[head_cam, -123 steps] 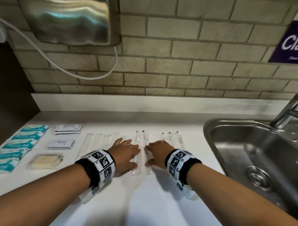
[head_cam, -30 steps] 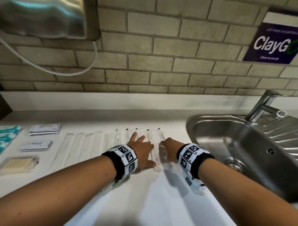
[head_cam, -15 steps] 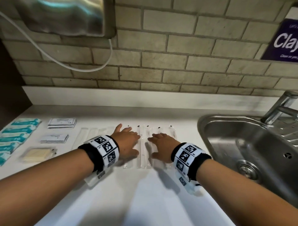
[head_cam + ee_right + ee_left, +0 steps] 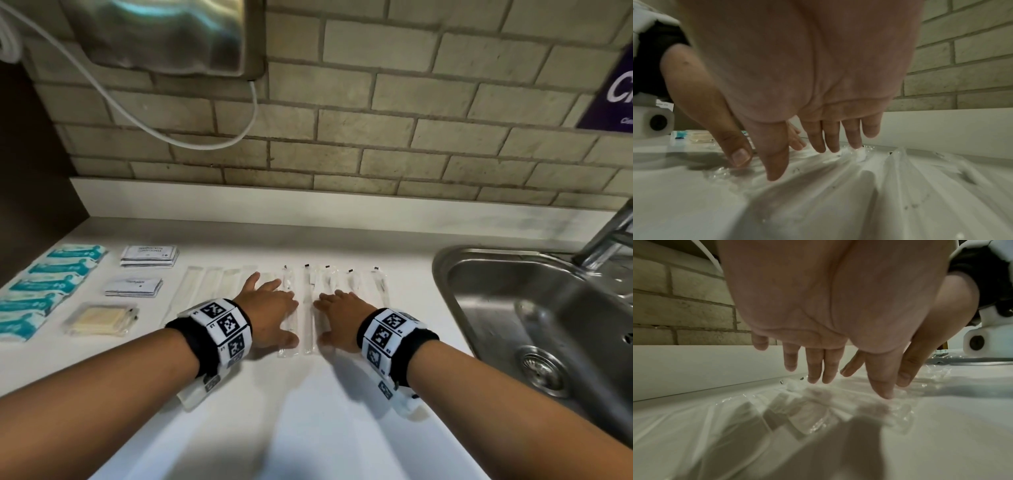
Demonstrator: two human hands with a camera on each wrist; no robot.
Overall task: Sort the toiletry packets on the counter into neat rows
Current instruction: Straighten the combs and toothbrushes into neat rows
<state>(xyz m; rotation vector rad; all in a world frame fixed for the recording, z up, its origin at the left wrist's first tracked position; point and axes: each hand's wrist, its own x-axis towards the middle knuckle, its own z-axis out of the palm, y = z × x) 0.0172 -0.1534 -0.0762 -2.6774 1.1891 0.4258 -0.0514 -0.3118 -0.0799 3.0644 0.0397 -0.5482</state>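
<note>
Several long clear toothbrush packets point(image 4: 308, 308) lie side by side on the white counter point(image 4: 325, 428), running away from me. My left hand point(image 4: 270, 308) lies flat on the packets left of the middle, fingers straight point(image 4: 818, 368). My right hand point(image 4: 339, 317) lies flat on the packets right of the middle, fingers straight point(image 4: 830, 138). One packet shows between the two hands. More packets point(image 4: 378, 284) lie to the right of my right hand, and paler ones point(image 4: 205, 287) to the left of my left hand.
Teal sachets point(image 4: 51, 284) lie in a column at far left. Beside them are two stacks of white sachets point(image 4: 149, 256) and a wrapped soap bar point(image 4: 101, 318). A steel sink point(image 4: 534, 325) with a tap point(image 4: 609, 240) is at right. A brick wall point(image 4: 342, 137) stands behind.
Both hands have slid left along the packet row and now lie flat with one packet between them. The packets stand more evenly spaced than four seconds ago.
</note>
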